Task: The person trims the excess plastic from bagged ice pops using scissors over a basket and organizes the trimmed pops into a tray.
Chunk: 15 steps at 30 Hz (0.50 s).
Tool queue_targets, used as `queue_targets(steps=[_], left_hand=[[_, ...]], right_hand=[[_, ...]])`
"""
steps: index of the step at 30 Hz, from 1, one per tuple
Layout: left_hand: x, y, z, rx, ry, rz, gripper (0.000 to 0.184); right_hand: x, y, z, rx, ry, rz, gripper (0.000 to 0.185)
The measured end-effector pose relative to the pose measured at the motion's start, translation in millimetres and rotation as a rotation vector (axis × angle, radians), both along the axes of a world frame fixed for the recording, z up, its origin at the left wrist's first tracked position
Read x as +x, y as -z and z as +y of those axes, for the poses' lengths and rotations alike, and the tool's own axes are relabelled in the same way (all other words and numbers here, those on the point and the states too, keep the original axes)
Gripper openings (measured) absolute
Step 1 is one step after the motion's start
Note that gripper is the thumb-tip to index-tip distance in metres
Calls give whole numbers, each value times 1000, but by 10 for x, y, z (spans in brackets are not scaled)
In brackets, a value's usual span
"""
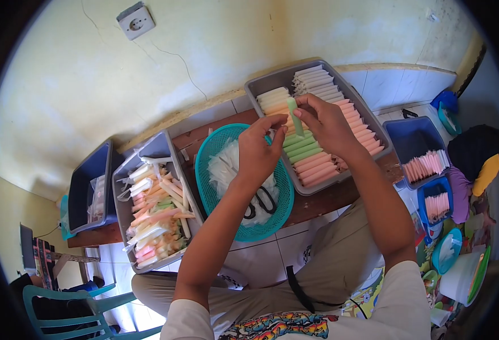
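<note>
We hold the green stick (295,118) in the right hand (328,122), pinched between thumb and fingers, over the sorted tray (267,85); its long axis stands near upright in our view, crosswise to the green row (302,149) lying in that tray; the stick is on the left-hand side of the right hand, between our two hands; the left hand (262,144), just beside it over the tray's left edge, has narrowed fingers, and we cannot tell whether they grip anything; the turquoise basket (199,170) sits left of the tray.
</note>
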<state>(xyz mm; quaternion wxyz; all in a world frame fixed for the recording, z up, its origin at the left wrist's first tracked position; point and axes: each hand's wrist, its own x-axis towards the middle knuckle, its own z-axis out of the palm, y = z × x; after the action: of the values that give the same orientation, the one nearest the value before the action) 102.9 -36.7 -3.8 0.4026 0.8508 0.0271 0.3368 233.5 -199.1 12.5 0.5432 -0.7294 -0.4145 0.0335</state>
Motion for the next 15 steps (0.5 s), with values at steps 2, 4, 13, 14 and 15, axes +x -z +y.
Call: queue_targets(steps=[2,4,13,14,15], left_hand=[[146,103,19,33,-33,-31,27],[266,187,34,65,-65,-61,29],[491,399,268,367,-99,9,22],[501,424,279,379,-93,98,20],[506,436,279,391,-87,189,18]], right_hand=[[128,57,5,-35,30,-60,26],[234,127,15,-116,-3,-159,21],[513,547,197,-335,-102,-386,25],[555,591,216,-333,-102,-384,25],[595,629,232,-383,-122,-355,24]])
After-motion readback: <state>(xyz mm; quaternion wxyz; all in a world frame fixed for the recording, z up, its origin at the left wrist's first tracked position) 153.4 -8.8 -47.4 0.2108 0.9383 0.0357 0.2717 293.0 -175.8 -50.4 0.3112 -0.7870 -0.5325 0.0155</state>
